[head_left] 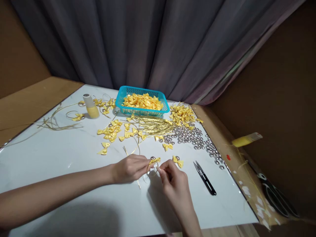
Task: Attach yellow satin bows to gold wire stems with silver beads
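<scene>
My left hand [132, 168] is closed, pinching a small yellow ribbon bow [155, 160] above the white tabletop. A silver bell-like bead [152, 158] shows at the bow's upper edge, and a thin gold cord loops below it. My right hand [174, 179] is closed just right of the bow, thumb and finger pinched at the cord loop; the exact grip is partly hidden by the fingers. Another yellow bow with a silver bead [178, 161] lies beyond my right hand. Loose gold cord ends [139, 184] stick out under my left hand.
Black thread snips [204, 178] lie to the right. Farther back are a blue basket [118, 100] of bows, gold cords [154, 125], silver beads [189, 135], scattered bows [111, 131] and a glue-like bottle [91, 107]. Black-handled scissors [276, 199] lie beyond the right edge.
</scene>
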### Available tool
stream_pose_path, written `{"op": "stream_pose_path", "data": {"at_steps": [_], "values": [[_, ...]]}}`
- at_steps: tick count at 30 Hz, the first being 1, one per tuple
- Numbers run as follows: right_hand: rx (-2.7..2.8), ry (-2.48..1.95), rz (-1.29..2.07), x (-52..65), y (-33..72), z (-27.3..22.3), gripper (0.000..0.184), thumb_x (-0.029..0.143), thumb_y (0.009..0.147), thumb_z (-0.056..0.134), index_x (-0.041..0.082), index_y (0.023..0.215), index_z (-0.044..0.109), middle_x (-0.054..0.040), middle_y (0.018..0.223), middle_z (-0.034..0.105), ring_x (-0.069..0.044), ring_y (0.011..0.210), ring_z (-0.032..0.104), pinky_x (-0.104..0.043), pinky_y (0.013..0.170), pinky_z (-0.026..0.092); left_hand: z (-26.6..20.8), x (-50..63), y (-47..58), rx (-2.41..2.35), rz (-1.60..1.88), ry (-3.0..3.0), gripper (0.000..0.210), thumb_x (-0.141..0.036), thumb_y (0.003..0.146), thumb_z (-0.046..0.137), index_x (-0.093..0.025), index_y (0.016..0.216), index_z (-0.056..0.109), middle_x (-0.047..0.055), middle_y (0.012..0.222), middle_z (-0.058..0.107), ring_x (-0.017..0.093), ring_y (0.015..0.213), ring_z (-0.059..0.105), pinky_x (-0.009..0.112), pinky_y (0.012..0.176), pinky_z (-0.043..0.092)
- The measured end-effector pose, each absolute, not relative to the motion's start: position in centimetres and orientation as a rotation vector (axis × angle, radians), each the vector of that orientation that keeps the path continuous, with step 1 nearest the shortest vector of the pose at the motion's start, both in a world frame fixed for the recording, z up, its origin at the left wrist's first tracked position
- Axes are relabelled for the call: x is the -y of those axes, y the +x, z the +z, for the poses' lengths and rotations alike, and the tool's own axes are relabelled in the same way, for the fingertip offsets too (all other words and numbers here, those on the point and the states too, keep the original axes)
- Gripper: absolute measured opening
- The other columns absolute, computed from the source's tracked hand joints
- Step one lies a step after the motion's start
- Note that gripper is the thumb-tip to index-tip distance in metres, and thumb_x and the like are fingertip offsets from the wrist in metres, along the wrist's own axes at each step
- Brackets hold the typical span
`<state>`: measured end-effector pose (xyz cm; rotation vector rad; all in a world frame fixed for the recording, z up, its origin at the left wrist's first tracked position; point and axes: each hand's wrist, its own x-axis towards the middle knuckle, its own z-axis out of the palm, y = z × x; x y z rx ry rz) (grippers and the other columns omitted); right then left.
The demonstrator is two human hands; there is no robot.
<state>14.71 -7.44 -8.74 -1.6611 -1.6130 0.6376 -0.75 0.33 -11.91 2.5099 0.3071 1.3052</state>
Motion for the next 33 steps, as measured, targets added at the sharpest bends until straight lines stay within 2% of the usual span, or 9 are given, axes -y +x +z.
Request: {"op": "stream_pose_path", "data": {"at_steps": [4, 10, 17, 23, 26, 30, 32, 33], "values": [[1.655, -1.676, 0.533, 7.4, 13.8, -9.2, 0.019, 0.023, 0.084, 0.044, 0.02, 0.066, 0.043, 0.0044, 0.049, 0.049, -0.01, 0.04, 0.043, -0.019, 0.043, 0.028, -11.9, 0.1, -0.7, -0.392, 1.232, 2.414, 0.032, -0.012, 0.092, 0.04, -0.014, 0.063, 0.053, -0.002, 0.046, 0.045, 0.01, 0.042, 0.042, 0.022, 0.043, 0.036], [1.587, -1.642, 0.522, 7.0, 13.8, -9.0, 0.018, 0.02, 0.083, 0.042, 0.02, 0.065, 0.045, 0.0039, 0.05, 0.051, -0.01, 0.04, 0.044, -0.018, 0.041, 0.029, -11.6, 0.4, -0.9, -0.568, 1.148, 2.287, 0.029, -0.016, 0.091, 0.042, -0.013, 0.071, 0.062, 0.001, 0.055, 0.061, 0.01, 0.047, 0.054, 0.018, 0.049, 0.043], [1.701, -1.645, 0.367, 7.2, 12.9, -9.2, 0.018, 0.013, 0.079, 0.038, 0.02, 0.064, 0.043, 0.0043, 0.047, 0.048, -0.009, 0.037, 0.04, -0.019, 0.041, 0.027, -11.5, 0.9, -0.8, -0.676, 1.11, 2.282, 0.033, -0.016, 0.091, 0.041, -0.013, 0.066, 0.063, 0.001, 0.05, 0.057, 0.009, 0.043, 0.048, 0.018, 0.046, 0.039], [1.748, -1.627, 0.213, 7.2, 12.1, -9.3, 0.02, 0.011, 0.079, 0.037, 0.018, 0.067, 0.051, 0.0025, 0.047, 0.05, -0.01, 0.036, 0.042, -0.02, 0.04, 0.027, -11.1, 1.0, -0.6, -0.837, 1.063, 2.182, 0.035, -0.02, 0.089, 0.044, -0.014, 0.062, 0.066, -0.001, 0.045, 0.055, 0.008, 0.039, 0.043, 0.018, 0.041, 0.034], [1.744, -1.582, 0.287, 7.4, 12.0, -9.0, 0.023, 0.014, 0.085, 0.037, 0.016, 0.072, 0.056, 0.0004, 0.052, 0.055, -0.011, 0.041, 0.047, -0.02, 0.043, 0.032, -10.8, 0.9, -0.6, -0.903, 1.069, 2.118, 0.034, -0.023, 0.087, 0.049, -0.015, 0.059, 0.066, -0.002, 0.043, 0.055, 0.007, 0.037, 0.041, 0.018, 0.04, 0.035], [1.639, -1.515, 0.583, 8.5, 12.1, -8.4, 0.019, 0.02, 0.088, 0.044, 0.018, 0.078, 0.06, 0.0006, 0.059, 0.06, -0.009, 0.043, 0.048, -0.019, 0.044, 0.039, -9.9, 0.6, -0.6, -0.961, 1.062, 1.872, 0.027, -0.028, 0.085, 0.054, -0.015, 0.067, 0.07, 0.003, 0.064, 0.071, 0.013, 0.055, 0.063, 0.019, 0.053, 0.049], [1.553, -1.434, 0.64, 9.2, 12.3, -8.2, 0.015, 0.02, 0.088, 0.049, 0.019, 0.096, 0.061, -0.0024, 0.076, 0.066, -0.009, 0.047, 0.051, -0.019, 0.044, 0.042, -9.2, 0.3, -0.5, -0.985, 1.083, 1.704, 0.027, -0.032, 0.085, 0.055, -0.015, 0.072, 0.071, 0.004, 0.072, 0.073, 0.016, 0.065, 0.068, 0.021, 0.059, 0.054], [1.506, -1.383, 0.633, 9.6, 12.4, -8.3, 0.024, 0.02, 0.087, 0.05, 0.02, 0.109, 0.058, -0.0053, 0.091, 0.067, -0.009, 0.052, 0.055, -0.019, 0.047, 0.045, -8.8, 0.1, -0.4, -0.999, 1.093, 1.63, 0.027, -0.034, 0.084, 0.056, -0.014, 0.072, 0.071, 0.005, 0.074, 0.074, 0.016, 0.066, 0.069, 0.022, 0.061, 0.055]]}}
